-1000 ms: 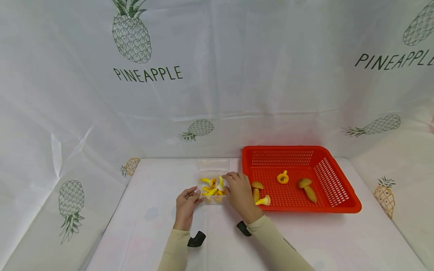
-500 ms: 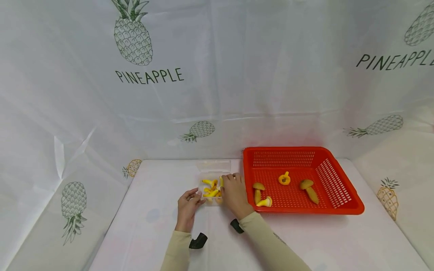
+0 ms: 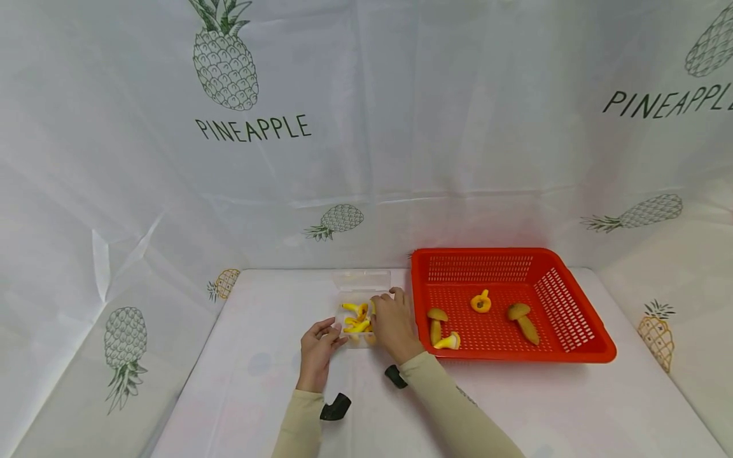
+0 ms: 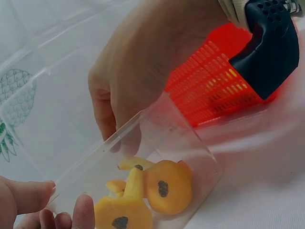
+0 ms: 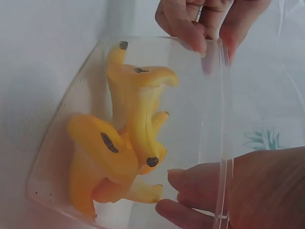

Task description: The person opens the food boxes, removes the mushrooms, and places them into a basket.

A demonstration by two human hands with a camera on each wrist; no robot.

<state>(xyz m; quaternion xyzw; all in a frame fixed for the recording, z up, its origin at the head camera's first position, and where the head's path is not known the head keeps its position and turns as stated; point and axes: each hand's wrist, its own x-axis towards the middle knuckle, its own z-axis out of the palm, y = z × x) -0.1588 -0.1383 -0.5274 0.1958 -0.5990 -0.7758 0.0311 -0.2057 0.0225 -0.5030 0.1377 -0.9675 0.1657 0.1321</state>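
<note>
Clear box: a clear plastic box sits on the white bench, left of the basket and just apart from it; its lid is raised along the far side.
Contents: several yellow mushrooms lie jumbled inside, with dark patches on the caps and stem tips.
Left hand: the left hand clamps the box's near left corner, thumb and fingers pinching the wall; one finger wears a ring.
Right hand: the right hand reaches over the right rim, fingers pointing down inside, tips at a mushroom's stem; cannot tell if they pinch it.
Hands apart: one at either side of the box.
Red basket: the red plastic basket holds two brown mushrooms and two yellow ones.
Sleeves: beige sleeves, a black mount at each wrist.
Backdrop: a pale sheet printed with pineapples and "PINEAPPLE".
</note>
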